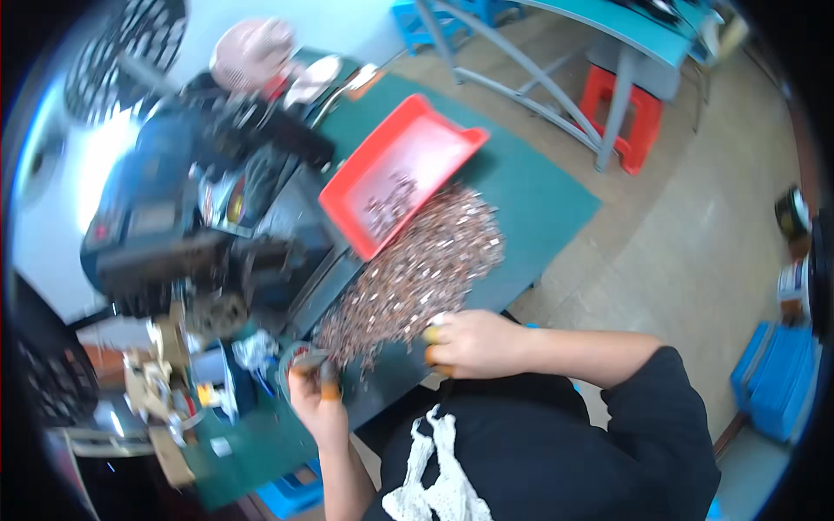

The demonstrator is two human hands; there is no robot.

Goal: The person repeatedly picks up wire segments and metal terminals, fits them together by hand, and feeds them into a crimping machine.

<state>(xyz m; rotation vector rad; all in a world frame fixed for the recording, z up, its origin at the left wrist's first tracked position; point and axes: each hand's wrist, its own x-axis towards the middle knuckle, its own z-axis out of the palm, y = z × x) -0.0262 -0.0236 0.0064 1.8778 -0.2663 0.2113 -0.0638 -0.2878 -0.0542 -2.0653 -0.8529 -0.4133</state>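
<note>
A wide heap of small copper-and-silver metal parts (417, 269) covers the middle of the green table. My right hand (478, 345) is at the heap's near edge, its fingers curled in and wearing yellow-orange finger covers; whatever they pinch is hidden. To the left, my left hand (318, 395) wears similar covers. Its thumb and fingers close around a small greyish metal piece, blurred and too unclear to name, at the heap's near left end. Beyond the heap, a red plastic tray (347, 201) stands tilted, with some of the same small parts inside.
A large dark machine (165, 217) occupies the left of the green table (543, 204). Cartons and clutter (178, 378) lie nearer on the left. A red stool (643, 122) is under another table at the far right. Blue boxes (773, 378) stand on the floor at right.
</note>
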